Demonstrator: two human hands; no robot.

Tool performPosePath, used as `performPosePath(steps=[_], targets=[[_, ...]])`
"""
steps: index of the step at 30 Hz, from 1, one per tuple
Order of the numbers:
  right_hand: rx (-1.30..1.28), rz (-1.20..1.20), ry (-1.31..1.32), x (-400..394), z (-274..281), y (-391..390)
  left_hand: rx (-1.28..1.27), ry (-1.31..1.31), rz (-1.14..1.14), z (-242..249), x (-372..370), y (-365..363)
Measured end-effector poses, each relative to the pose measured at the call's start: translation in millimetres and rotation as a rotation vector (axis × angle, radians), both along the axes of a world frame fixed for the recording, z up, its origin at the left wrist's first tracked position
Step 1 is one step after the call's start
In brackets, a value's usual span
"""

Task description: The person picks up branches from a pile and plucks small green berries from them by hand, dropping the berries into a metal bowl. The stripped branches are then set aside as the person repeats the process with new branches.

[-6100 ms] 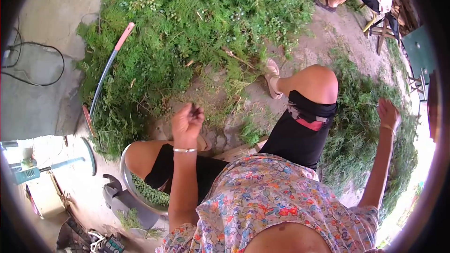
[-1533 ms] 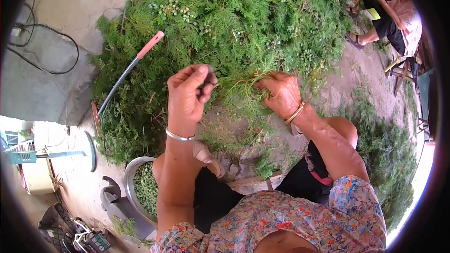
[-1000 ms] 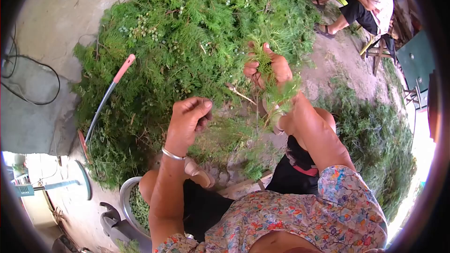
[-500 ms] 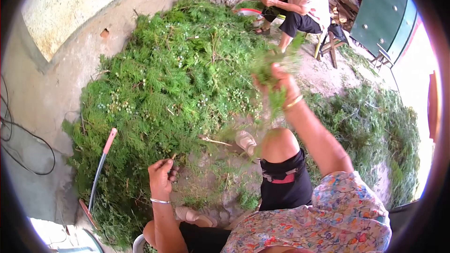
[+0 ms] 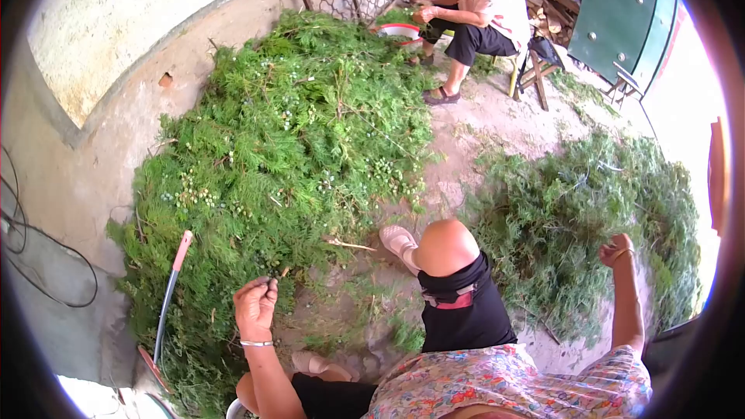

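My left hand (image 5: 256,312), with a silver bangle at the wrist, is at the lower left beside the large heap of green, berried branches (image 5: 287,124). Its fingers are bent together, and what they hold is too small to make out. Far to the right, my right hand (image 5: 617,251) is over a second, darker pile of greenery (image 5: 574,186). Its fingers are curled, and any contents cannot be told from the foliage behind. A short bare twig (image 5: 349,244) lies at the near edge of the large heap.
A long tool with a pink handle (image 5: 182,252) leans at the left. At the back another person (image 5: 466,15) sits by a red-rimmed basin (image 5: 400,31). A wooden stool (image 5: 537,77) and a green metal door (image 5: 621,15) are at the back right. A cable hangs at the left wall.
My right hand has swung right and down from the middle to the darker pile; the sprig it held is no longer distinguishable. My left hand has shifted slightly left and down. The view has shifted.
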State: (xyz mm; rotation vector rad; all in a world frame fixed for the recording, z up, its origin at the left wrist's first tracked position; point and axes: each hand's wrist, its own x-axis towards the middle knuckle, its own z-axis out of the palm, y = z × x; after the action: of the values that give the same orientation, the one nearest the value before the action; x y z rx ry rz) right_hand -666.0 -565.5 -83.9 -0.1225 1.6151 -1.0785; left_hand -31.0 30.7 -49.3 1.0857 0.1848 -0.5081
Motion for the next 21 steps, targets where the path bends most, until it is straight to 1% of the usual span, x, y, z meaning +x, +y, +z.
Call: performPosePath(steps=[2, 3, 4, 6, 7, 8, 10, 11, 12, 13, 14, 15, 16, 17, 18, 19, 20, 21], targets=[[0.020, 0.227, -0.161, 42.5, -19.3, 20.9, -0.128, 0.017, 0.034, 10.9, 4.7, 9.4], [-0.026, 0.361, -0.144, 75.7, -18.7, 31.0, -0.111, -0.022, 0.018, 23.5, 3.8, 16.7], [-0.072, 0.499, -0.127, 116.1, -11.4, 42.1, -0.079, -0.028, 0.044, 37.7, 1.1, 25.6], [-0.126, 0.666, -0.001, 215.5, 44.8, 88.7, 0.010, -0.079, 0.117, 59.4, -6.2, 52.0], [-0.244, 0.855, 0.070, 245.5, 49.2, 96.4, 0.072, -0.122, 0.164, 66.6, -12.1, 69.7], [-0.380, 0.974, 0.039, 269.5, 44.1, 98.1, 0.135, -0.189, 0.208, 73.8, -22.1, 87.0], [-0.504, 1.240, -0.049, 324.1, 74.5, 123.6, 0.300, -0.228, 0.300, 76.7, -45.3, 132.1], [-0.536, 1.285, -0.071, 348.6, 78.5, 130.1, 0.384, -0.230, 0.344, 72.7, -60.9, 156.4], [-0.568, 1.332, -0.097, 372.5, 81.0, 139.3, 0.505, -0.177, 0.429, 61.7, -78.8, 182.6], [-0.595, 1.351, -0.091, 393.7, 96.1, 159.7, 0.622, -0.123, 0.507, 45.1, -96.6, 209.4], [-0.629, 1.366, -0.086, 413.1, 113.6, 179.7, 0.745, -0.103, 0.504, 25.9, -119.6, 240.4], [-0.592, 1.412, -0.096, 428.2, 122.1, 193.0, 0.885, -0.033, 0.506, 15.1, -146.4, 257.7], [-0.664, 1.477, -0.068, 442.1, 129.1, 203.5, 1.010, 0.061, 0.482, -4.9, -173.5, 285.8], [-0.745, 1.533, -0.041, 455.0, 133.4, 213.9, 1.008, 0.098, 0.502, -22.7, -203.4, 303.6], [-0.726, 1.561, -0.047, 466.2, 136.3, 224.9, 0.903, 0.145, 0.633, -44.1, -232.7, 319.5], [-0.771, 1.607, -0.071, 475.9, 138.9, 234.9, 1.005, 0.186, 0.563, -60.4, -260.2, 337.2], [-0.820, 1.647, -0.096, 485.2, 139.8, 244.1, 1.118, 0.298, 0.566, -77.1, -281.4, 346.3], [-0.812, 1.665, -0.097, 493.8, 139.4, 251.3, 1.022, 0.454, 0.603, -76.0, -297.3, 343.3]])
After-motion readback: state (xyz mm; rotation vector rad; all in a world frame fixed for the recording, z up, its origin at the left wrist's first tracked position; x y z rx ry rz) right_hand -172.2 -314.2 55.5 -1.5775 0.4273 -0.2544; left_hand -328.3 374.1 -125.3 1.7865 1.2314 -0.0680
